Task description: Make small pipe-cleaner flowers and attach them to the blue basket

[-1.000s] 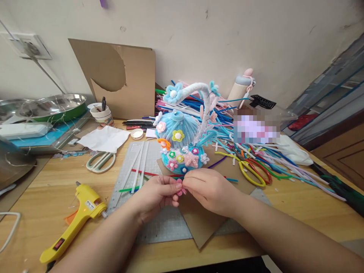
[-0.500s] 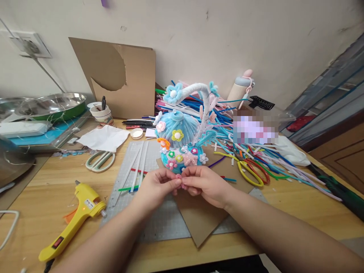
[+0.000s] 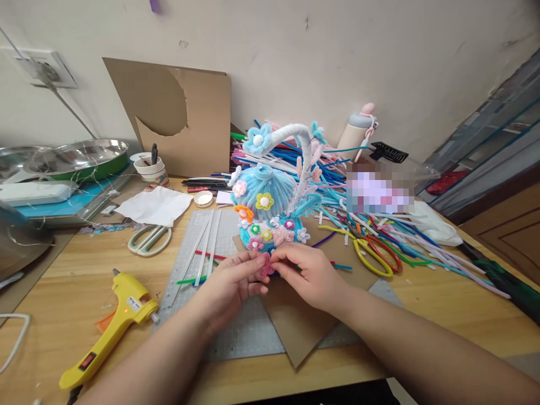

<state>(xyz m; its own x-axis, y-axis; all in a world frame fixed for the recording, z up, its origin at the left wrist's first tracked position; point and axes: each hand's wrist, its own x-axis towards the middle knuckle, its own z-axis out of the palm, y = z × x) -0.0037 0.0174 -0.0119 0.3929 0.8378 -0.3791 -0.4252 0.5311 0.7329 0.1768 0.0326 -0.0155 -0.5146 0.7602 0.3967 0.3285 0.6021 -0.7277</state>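
Note:
A small pink fuzzy piece is pinched between my two hands, in front of a blue fuzzy house-like craft covered with coloured flowers. My left hand grips its left side between thumb and index finger, the lower fingers loosely curled. From the right, my right hand pinches the same piece with its fingertips. A white curved stem with a blue flower at its tip arches over the craft. Below my hands lie a brown cardboard piece and a grey cutting mat.
A yellow glue gun lies at the left, with green-handled scissors behind it. Yellow-handled scissors and many pipe cleaners are at the right. Clear glue sticks rest on the mat. Cardboard leans on the wall.
The fingers of my left hand have loosened and spread a little below the pink piece, and more of that piece shows. My right hand has shifted its pinch slightly.

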